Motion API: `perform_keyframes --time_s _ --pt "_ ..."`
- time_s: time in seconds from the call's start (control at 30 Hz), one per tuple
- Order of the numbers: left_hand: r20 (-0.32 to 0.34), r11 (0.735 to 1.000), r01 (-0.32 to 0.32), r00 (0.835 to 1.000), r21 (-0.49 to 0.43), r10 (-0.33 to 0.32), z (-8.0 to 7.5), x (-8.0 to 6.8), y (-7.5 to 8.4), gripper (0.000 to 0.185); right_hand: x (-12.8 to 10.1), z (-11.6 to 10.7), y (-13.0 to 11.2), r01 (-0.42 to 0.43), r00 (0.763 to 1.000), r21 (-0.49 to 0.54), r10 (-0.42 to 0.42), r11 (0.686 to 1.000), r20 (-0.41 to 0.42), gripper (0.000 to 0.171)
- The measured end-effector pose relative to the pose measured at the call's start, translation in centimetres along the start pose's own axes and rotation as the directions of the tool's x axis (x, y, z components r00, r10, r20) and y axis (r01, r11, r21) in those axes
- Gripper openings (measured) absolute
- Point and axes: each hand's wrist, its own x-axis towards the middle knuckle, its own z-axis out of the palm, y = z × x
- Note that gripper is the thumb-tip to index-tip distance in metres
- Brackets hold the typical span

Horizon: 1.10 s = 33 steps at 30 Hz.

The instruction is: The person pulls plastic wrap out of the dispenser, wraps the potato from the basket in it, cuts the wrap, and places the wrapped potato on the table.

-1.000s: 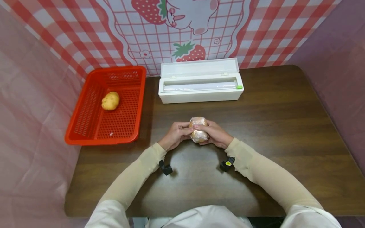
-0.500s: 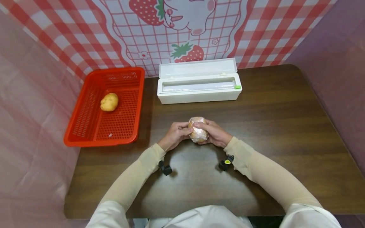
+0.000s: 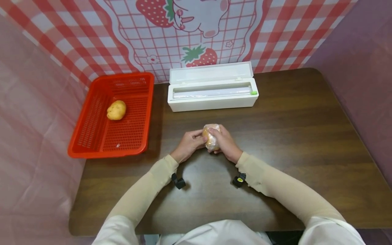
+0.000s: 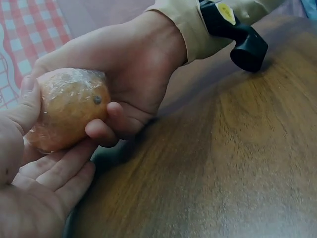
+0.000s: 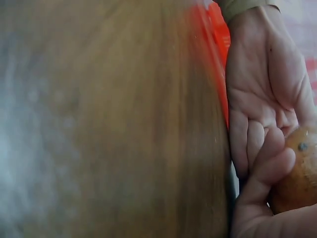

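Head view is showing both hands meeting over the middle of the brown table (image 3: 291,136), just in front of the person's chest. The right hand (image 3: 226,143) is curling around a wrapped potato (image 3: 210,136), its fingers lying over the top and near side and covering most of it. The left hand (image 3: 188,145) is touching the potato from the other side, its thumb pressing against the film while the remaining fingers are lying loosely bent beneath.

Left wrist view is showing the potato (image 4: 67,106) shining under tight plastic film, with a dark spot on its skin; the right hand (image 4: 131,74) is gripping it with bent fingers, and the left hand (image 4: 34,183) is lying palm up below, thumb against the potato. The potato is being held slightly above the table (image 4: 223,163).

Right wrist view is showing the left hand (image 5: 262,94) with its palm exposed and fingers relaxed, the potato (image 5: 297,173) at the lower right edge.

A white wrap box (image 3: 212,90) is sitting open behind the hands. A red basket (image 3: 92,136) is standing at the left, holding one bare potato (image 3: 116,110).
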Motion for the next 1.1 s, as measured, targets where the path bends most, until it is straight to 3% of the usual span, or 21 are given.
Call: perform_keyframes --time_s 0.1,0.2,0.37,0.43,0.63,0.77,0.83,1.0,1.1 --pt "-0.006 0.999 -0.029 1.0 0.045 0.03 -0.2 0.1 -0.2 0.055 -0.1 0.5 0.0 0.022 0.998 -0.025 -0.024 0.999 -0.055 0.052" --pt "-0.003 0.995 -0.059 0.998 0.074 0.06 -0.4 0.2 -0.5 0.075 -0.1 0.8 -0.1 0.032 0.996 -0.052 -0.036 0.998 -0.083 0.053" --pt "0.018 0.989 -0.086 0.996 0.121 0.085 -0.5 0.2 -0.7 0.094 -0.2 0.7 0.0 0.044 0.995 -0.093 -0.052 0.995 -0.081 0.052" --pt "0.026 0.987 -0.086 0.996 0.137 0.083 -0.5 0.1 -0.7 0.09 -0.3 0.6 0.0 0.048 0.996 -0.103 -0.056 0.994 -0.07 0.051" --pt "0.063 0.968 -0.079 0.996 0.239 0.066 -0.2 -0.1 -0.5 0.053 -0.3 0.5 0.0 0.049 0.996 -0.117 -0.058 0.992 -0.072 0.05" --pt "0.089 0.946 -0.1 0.993 0.308 0.076 0.1 -0.1 -0.1 0.049 -0.2 0.5 0.1 0.04 0.995 -0.108 -0.049 0.993 -0.09 0.052" --pt "0.089 0.919 -0.12 0.992 0.375 0.093 0.2 -0.1 0.1 0.05 -0.1 0.5 0.1 0.037 0.994 -0.095 -0.046 0.995 -0.094 0.054" --pt "0.095 0.787 -0.165 0.986 0.594 0.135 0.5 -0.3 0.2 0.059 0.0 0.3 0.3 0.043 0.995 -0.072 -0.049 0.997 -0.088 0.053" --pt "0.118 0.737 -0.192 0.981 0.648 0.152 0.7 -0.5 0.2 0.062 0.0 0.2 0.4 0.057 0.995 -0.075 -0.063 0.996 -0.076 0.05"
